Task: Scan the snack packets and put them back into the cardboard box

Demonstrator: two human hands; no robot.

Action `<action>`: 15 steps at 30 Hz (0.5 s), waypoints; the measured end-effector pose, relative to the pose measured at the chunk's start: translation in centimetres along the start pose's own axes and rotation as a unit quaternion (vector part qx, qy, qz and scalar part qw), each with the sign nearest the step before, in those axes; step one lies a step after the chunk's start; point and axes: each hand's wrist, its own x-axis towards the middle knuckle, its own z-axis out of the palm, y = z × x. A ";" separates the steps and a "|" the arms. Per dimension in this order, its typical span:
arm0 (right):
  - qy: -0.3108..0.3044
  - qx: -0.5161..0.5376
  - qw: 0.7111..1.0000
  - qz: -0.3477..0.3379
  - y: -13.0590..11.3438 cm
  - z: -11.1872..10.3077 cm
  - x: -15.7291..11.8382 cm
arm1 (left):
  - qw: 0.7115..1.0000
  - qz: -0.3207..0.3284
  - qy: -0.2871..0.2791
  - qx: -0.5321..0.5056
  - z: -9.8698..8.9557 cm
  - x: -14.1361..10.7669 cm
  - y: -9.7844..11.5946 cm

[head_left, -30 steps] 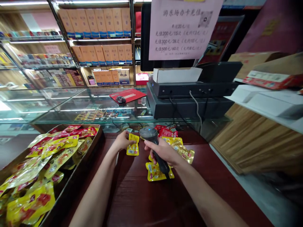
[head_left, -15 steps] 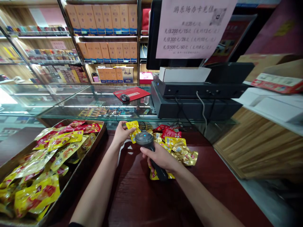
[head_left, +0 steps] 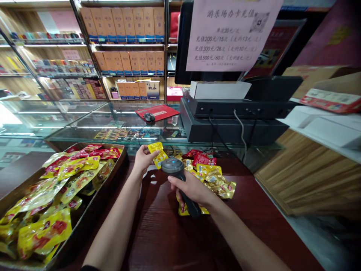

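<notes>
Between its thumb and fingers my left hand (head_left: 144,160) pinches a small yellow packet (head_left: 158,153), held up over the dark red table (head_left: 166,244). My right hand (head_left: 193,188) is wrapped round the handle of a black barcode scanner (head_left: 172,165), whose head is beside the packet's lower right edge. Behind and to the right of the scanner lies a loose pile of gold packets (head_left: 218,182), with red packets (head_left: 204,159) and yellow ones among them. Another yellow packet (head_left: 204,211) lies partly hidden under my right hand and the scanner handle.
A cardboard tray (head_left: 93,205) full of snack packets stands at the left. Beyond the table, a glass counter (head_left: 118,120) bears a mouse (head_left: 148,117) on a red mat (head_left: 163,111). A monitor (head_left: 182,45) with a taped paper sign and black boxes (head_left: 225,130) stand at the back right.
My left hand has shifted the yellow packet slightly left and up, tilting it a little. My right hand and the scanner have hardly moved.
</notes>
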 end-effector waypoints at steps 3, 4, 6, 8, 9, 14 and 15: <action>0.002 -0.002 1.000 0.000 0.1 0.0 0.0 | 1.000 0.006 -0.004 -0.009 0.0 0.3 -0.5; 0.003 -0.001 1.000 -0.002 0.2 0.0 0.0 | 1.000 0.013 -0.003 -0.017 0.0 0.4 -0.6; 0.006 0.001 1.000 -0.006 0.2 0.0 0.0 | 0.999 0.029 0.000 -0.035 0.1 0.5 -0.9; 0.007 0.002 1.000 -0.010 0.0 0.1 -0.1 | 0.999 0.036 0.002 -0.038 0.1 0.5 -0.8; 0.008 0.003 1.000 -0.010 -0.2 0.1 -0.2 | 0.999 0.030 0.000 -0.032 0.1 0.4 -0.7; 0.030 0.006 1.000 0.005 -1.3 0.2 -0.8 | 1.000 -0.001 -0.008 -0.005 0.4 -0.4 0.3; 0.032 0.005 0.999 0.003 -1.4 0.2 -0.9 | 1.000 0.003 -0.007 0.002 0.5 -0.6 0.4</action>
